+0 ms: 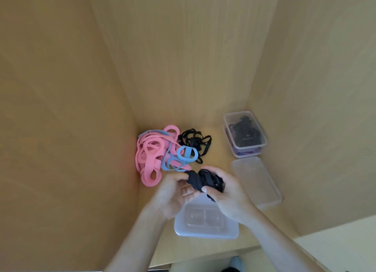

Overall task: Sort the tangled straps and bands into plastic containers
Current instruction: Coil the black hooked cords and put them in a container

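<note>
Over the near clear tub (205, 231), far rim hidden: left hand (175, 192) pinches, right hand (230, 194) curls round a black strap bundle (200, 180), possibly buckled. Pink-and-blue bands (154, 155) heaped beyond, left; stacked tubs (245, 134) right, dark contents blurred.

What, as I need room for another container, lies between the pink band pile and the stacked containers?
In the head view: blue bands, then a tangle of thin black bands, then a bare strip of wooden shelf before the stacked containers.
</note>
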The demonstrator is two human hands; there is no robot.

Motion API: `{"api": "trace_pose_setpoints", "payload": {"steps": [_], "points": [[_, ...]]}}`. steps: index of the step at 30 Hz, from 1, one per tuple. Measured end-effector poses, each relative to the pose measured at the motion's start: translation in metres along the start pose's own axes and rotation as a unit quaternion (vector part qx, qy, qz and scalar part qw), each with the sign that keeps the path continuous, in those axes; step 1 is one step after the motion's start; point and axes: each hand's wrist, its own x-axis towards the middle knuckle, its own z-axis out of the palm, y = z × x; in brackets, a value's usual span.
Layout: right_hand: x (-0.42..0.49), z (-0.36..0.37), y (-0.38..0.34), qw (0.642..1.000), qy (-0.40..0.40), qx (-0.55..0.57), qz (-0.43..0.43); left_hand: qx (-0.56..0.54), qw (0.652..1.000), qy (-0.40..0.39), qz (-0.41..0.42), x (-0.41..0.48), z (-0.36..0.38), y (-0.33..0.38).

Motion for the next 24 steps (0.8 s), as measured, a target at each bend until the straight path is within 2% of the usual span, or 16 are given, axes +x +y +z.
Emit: {"api": "trace_pose_setpoints", "payload": {"steps": [5,7,8,10,12,13,17,24], "points": [[-0.001,0.009,-0.002,0.991,-0.019,0.119,0.052,-0.092,0.994,-0.065,0.007,-0.007,-0.018,-0.009],[-0.001,0.009,0.002,0.981,-0.014,0.177,0.077,-0.090,0.991,-0.091,0.033,-0.011,-0.025,-0.009],[-0.003,0.010,0.004,0.976,-0.011,0.201,0.088,-0.051,0.994,-0.081,0.059,-0.011,-0.028,-0.010],[-0.007,0.013,0.008,0.967,-0.002,0.230,0.109,0.104,0.983,-0.014,0.149,-0.011,-0.033,-0.018],[-0.012,0.018,0.011,0.963,0.011,0.239,0.126,0.249,0.938,0.062,0.235,-0.013,-0.039,-0.029],[-0.014,0.020,0.012,0.961,0.017,0.242,0.132,0.293,0.920,0.064,0.253,-0.014,-0.044,-0.035],[-0.021,0.025,0.015,0.960,0.033,0.237,0.143,0.438,0.867,-0.010,0.237,-0.010,-0.068,-0.058],[-0.030,0.043,0.026,0.953,0.085,0.224,0.186,0.531,0.807,-0.010,0.260,-0.003,-0.085,-0.085]]}}
